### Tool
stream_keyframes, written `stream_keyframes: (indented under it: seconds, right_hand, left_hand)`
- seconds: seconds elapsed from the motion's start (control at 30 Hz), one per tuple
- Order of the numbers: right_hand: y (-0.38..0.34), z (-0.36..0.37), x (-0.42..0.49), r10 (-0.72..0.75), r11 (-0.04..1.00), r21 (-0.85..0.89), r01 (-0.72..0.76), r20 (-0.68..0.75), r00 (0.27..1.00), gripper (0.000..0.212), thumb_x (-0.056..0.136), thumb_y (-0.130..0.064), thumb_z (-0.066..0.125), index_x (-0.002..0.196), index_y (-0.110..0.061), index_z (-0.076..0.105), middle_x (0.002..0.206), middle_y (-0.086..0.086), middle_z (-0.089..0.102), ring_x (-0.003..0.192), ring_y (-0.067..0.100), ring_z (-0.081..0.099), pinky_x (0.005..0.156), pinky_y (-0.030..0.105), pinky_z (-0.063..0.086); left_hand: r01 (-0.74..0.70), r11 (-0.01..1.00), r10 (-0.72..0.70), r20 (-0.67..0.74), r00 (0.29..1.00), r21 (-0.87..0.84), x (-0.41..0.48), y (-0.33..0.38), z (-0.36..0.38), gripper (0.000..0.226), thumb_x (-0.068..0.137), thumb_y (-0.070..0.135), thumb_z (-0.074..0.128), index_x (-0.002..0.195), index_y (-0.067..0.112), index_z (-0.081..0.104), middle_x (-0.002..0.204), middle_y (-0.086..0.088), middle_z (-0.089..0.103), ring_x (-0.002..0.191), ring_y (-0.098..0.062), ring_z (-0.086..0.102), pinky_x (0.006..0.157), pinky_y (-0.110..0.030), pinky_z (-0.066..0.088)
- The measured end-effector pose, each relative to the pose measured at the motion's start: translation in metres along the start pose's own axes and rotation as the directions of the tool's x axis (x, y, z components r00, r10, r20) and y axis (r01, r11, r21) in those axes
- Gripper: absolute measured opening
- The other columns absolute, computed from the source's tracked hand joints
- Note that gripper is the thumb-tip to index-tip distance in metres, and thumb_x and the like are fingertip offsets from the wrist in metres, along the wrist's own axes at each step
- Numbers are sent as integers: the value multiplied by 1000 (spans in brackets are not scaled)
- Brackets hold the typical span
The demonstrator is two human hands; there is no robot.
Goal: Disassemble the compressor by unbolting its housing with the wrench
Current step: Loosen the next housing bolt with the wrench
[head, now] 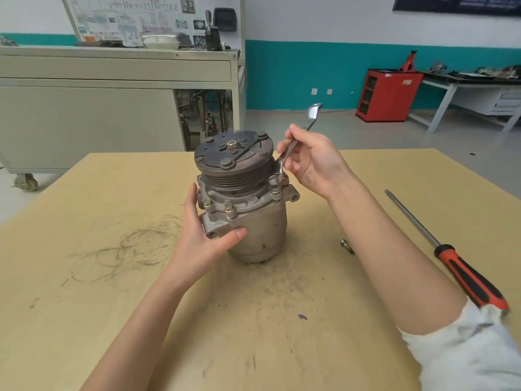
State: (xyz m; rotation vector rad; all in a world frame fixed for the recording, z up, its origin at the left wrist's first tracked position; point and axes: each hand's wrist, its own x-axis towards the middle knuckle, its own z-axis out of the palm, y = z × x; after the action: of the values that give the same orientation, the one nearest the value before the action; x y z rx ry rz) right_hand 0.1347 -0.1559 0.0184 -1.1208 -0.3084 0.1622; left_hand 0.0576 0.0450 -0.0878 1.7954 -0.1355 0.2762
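Note:
A grey metal compressor (259, 232) stands upright on the tan table (112, 320), its dark pulley disc on top. My left hand (203, 235) holds its left side, thumb pressed across the front of the housing. My right hand (310, 159) grips a silver wrench (311, 117) by the shaft. The wrench slants down to the left, and its lower end sits on a raised bolt (274, 180) at the right of the housing flange. Two more flange bolts (229, 208) show at the front.
A loose bolt (347, 246) lies on the table right of the compressor. A long screwdriver (451, 258) with a red and black handle lies further right. Behind the table stand a grey wheeled cabinet (84, 108) and a red tool cabinet (387, 94).

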Motion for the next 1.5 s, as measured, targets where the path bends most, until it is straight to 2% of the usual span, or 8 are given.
stream_keyframes:
  seconds: [0.2,0.47,0.6,0.73,0.87,1.13,1.4,1.5]
  right_hand:
    - [2,2,-46,-377,920,-142,367,-53,925,26,97,-24,44,77,-10,53,70,10,70,54,21,67,50,21,52]
    - [41,8,-97,-662,700,-337,629,23,749,10,96,-18,44,87,-20,49,88,4,71,76,25,71,67,30,58]
    - [40,-4,-78,-593,797,-184,575,-57,804,17,100,-15,37,88,-8,45,80,7,70,67,25,70,61,29,57]
    - [12,-9,-24,-224,974,-19,224,-11,974,30,102,-13,32,76,-7,47,60,8,65,44,18,59,42,21,46]
    - [3,-1,6,57,998,-28,-55,78,995,34,103,-18,31,73,-11,45,53,4,59,37,13,50,35,16,37]
    - [8,7,-59,-492,854,-258,451,-124,862,25,98,-26,39,81,-11,47,70,10,71,57,25,69,50,24,55]
    - [40,10,-85,-609,780,-269,565,-121,784,16,100,-18,35,87,-16,44,80,7,71,69,27,72,61,29,57]
    - [29,-4,-64,-486,872,-131,471,-113,867,25,101,-20,33,83,-9,46,72,9,70,58,26,69,53,26,55]
  left_hand:
    - [5,1000,-5,-4,1000,5,1,0,0,127,63,47,87,154,37,0,141,36,26,136,1,36,112,-29,32]
    - [-4,1000,4,-15,1000,-26,3,-2,2,126,57,47,79,155,34,-1,139,34,23,104,36,37,79,7,35]
    - [0,1000,0,-22,1000,-22,2,-1,2,128,55,48,78,155,34,-1,141,33,24,102,37,37,78,7,34]
    - [4,1000,-4,-19,1000,-13,1,1,2,127,58,46,79,155,35,-2,150,23,22,115,27,39,90,1,33]
    - [3,1000,-3,-14,1000,-22,0,2,2,126,58,45,78,155,35,-3,149,26,21,114,30,37,88,2,32]
    - [-10,1000,9,-16,1000,-21,2,-4,3,121,64,37,79,155,32,-1,125,44,21,95,40,37,71,10,32]
    - [4,1000,-4,-21,1000,5,0,0,2,123,61,45,79,154,37,-1,144,29,22,124,15,38,100,-15,32]
    - [3,1000,-3,-22,1000,12,-1,0,2,122,62,45,79,154,38,-1,146,28,21,132,5,36,100,-16,31]
